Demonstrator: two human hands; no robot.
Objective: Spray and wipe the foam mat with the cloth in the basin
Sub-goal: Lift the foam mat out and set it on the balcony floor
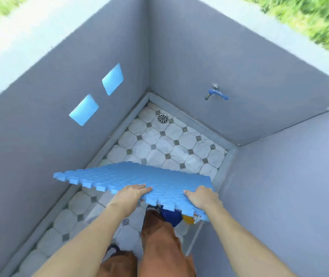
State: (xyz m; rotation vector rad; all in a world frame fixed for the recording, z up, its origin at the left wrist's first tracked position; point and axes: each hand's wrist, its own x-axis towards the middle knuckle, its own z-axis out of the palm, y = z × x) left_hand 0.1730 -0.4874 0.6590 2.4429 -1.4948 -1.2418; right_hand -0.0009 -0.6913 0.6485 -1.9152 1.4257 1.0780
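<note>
A blue foam mat with jigsaw edges hangs nearly flat above the tiled basin floor. My left hand grips its near edge, fingers lying on top. My right hand holds the near right edge in the same way. Under the mat's near right corner, a dark blue thing and a yellow thing peek out; what they are cannot be told. No cloth or spray bottle shows clearly.
Grey walls enclose the basin on the left, back and right. A blue-handled tap sticks out of the back wall, and a round drain sits in the far corner. My legs stand on the tiles.
</note>
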